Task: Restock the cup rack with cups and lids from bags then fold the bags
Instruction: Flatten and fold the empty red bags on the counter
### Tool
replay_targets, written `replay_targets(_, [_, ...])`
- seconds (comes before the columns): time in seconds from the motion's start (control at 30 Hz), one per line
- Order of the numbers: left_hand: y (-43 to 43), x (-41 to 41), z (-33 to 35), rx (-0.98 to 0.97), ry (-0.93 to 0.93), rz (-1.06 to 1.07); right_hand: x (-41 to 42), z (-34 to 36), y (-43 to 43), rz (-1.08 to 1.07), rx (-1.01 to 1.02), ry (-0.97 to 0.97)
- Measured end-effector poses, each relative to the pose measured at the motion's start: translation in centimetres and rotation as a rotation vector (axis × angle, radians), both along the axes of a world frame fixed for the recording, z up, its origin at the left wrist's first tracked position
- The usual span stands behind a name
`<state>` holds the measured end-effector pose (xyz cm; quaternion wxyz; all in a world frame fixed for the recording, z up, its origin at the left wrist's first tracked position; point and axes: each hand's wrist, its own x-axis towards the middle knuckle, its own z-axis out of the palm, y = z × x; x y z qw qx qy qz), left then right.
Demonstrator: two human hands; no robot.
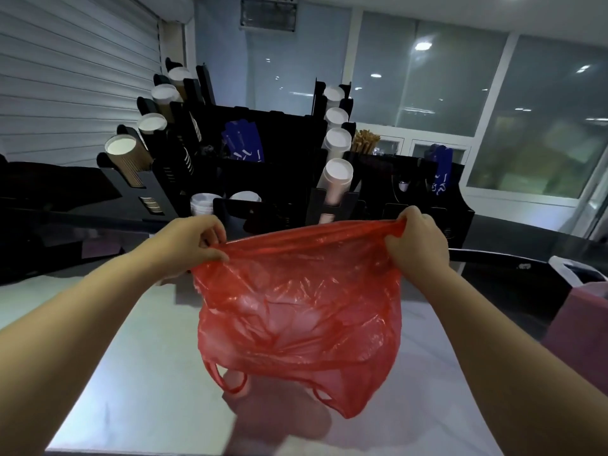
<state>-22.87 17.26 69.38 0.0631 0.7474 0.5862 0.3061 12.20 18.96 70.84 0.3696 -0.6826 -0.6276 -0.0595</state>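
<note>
A thin red plastic bag (pixel 299 311) hangs upside down above the counter, its two handles dangling at the bottom. My left hand (pixel 194 241) pinches its upper left corner, and my right hand (pixel 416 240) pinches the upper right corner, stretching the edge between them. Behind the bag stands the black cup rack (pixel 250 159). Brown ribbed cups (pixel 123 159) fill its left slots and white cups (pixel 335 179) fill the slots right of centre. White lids (pixel 202 202) sit low in the rack's front.
The pale counter (pixel 131 340) runs under the bag toward me. A second black organiser (pixel 414 192) with blue packets and wooden stirrers stands at the right. A pink and white bag (pixel 579 301) lies at the right edge. A roller shutter closes the left side.
</note>
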Motion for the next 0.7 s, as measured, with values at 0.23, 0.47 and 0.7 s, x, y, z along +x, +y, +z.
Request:
replay_targets(0.23, [0.5,0.1,1.2,0.187,-0.129,0.019,0.0,0.2,0.2,-0.023,0.064,0.08])
replay_targets(0.47, [0.4,0.8,0.8,0.162,0.095,0.059,0.0,0.7,0.6,-0.064,0.086,0.105])
replay_targets(0.7, [1.1,0.3,0.6,-0.015,0.186,-0.035,1.0,0.8,0.8,-0.038,0.033,0.062])
